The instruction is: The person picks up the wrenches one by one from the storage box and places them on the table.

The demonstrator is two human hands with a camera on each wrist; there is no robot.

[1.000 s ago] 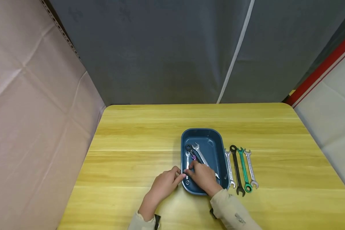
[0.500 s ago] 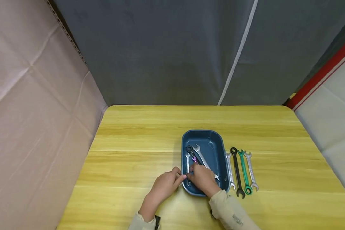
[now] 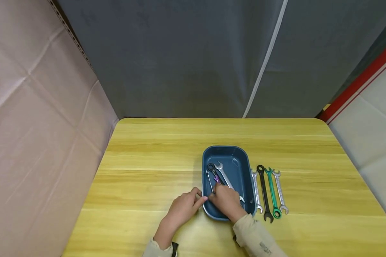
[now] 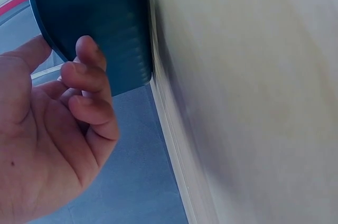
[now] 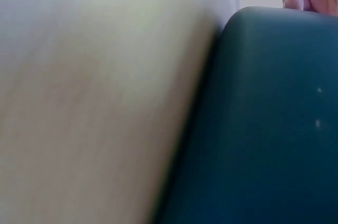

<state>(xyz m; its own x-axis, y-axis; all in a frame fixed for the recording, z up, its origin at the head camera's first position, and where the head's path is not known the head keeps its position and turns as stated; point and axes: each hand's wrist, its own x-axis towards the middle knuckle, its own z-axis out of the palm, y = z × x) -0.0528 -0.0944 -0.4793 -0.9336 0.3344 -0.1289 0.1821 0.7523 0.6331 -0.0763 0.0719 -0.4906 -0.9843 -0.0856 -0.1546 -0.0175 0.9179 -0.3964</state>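
A blue tray (image 3: pixel 234 159) stands on the wooden table. My left hand (image 3: pixel 182 206) grips its left rim, thumb over the edge and fingers curled against the outside wall (image 4: pixel 90 7), as the left wrist view shows. Inside the tray, my right hand (image 3: pixel 226 200) pinches the lower end of a small silver wrench (image 3: pixel 209 181), which lies turned on its edge along the left wall. The right fingertips are hidden. Beside that wrench lie a black ratchet wrench (image 3: pixel 211 166), a purple wrench (image 3: pixel 216 178) and a larger silver open-end wrench (image 3: pixel 225 175), partly covered by the hand.
Right of the tray, side by side on the table, lie a silver wrench (image 3: pixel 256 192), a black ratchet wrench (image 3: pixel 263 191), a green ratchet wrench (image 3: pixel 272 191) and another silver wrench (image 3: pixel 280 192). A grey curtain (image 3: pixel 180 64) hangs behind the table's far edge.
The small silver wrench has turned from flat onto its edge, its lower end now covered by my right hand. That hand has shifted slightly within the tray; my left hand stays at the rim.
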